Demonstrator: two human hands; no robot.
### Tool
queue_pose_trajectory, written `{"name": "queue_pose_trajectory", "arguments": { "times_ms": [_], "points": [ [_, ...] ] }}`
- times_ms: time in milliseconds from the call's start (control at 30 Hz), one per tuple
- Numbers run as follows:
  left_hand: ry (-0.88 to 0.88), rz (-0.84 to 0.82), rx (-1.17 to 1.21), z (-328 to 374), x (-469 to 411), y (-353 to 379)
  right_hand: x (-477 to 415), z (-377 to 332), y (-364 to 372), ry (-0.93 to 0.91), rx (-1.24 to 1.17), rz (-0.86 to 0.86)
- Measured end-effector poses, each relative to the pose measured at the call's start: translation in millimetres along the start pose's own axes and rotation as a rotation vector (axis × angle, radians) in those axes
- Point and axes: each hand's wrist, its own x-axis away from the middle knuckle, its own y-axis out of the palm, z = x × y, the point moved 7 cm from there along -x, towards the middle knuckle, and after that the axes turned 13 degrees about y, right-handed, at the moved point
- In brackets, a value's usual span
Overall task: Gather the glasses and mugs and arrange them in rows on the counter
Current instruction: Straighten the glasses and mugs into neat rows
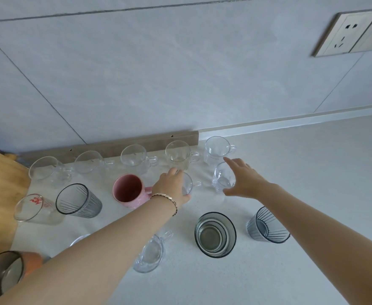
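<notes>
Several clear glass mugs (134, 157) stand in a row along the wall. In front of them, my left hand (171, 188) grips a clear handled mug (188, 183) beside a pink mug (128, 190). My right hand (244, 179) wraps a small clear glass (221, 177), with the thumb below it and the fingers over its rim. A grey ribbed glass (77, 201) and a clear glass with red print (33, 208) stand at the left. Nearer me are a stack of grey glasses (214, 234), a blue-grey ribbed glass (266, 225) and a clear mug (152, 252).
The white counter (312, 172) runs to the right. A wooden board (0, 183) lies at the left edge. A dark glass (2, 274) and an orange cup (33, 260) sit at the bottom left. On the wall are a grey strip (114, 146) and a socket (345, 31).
</notes>
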Motion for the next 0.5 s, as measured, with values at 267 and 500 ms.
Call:
{"name": "queue_pose_trajectory", "arguments": {
  "times_ms": [267, 500],
  "points": [
    [-0.002, 0.010, -0.005, -0.5, 0.3, 0.6, 8.1, -9.6, 2.2, -0.053, 0.044, 0.058],
    [0.015, 0.019, -0.014, -0.7, -1.4, 2.5, 15.9, -10.8, 5.2, -0.049, 0.122, 0.053]
  ]
}}
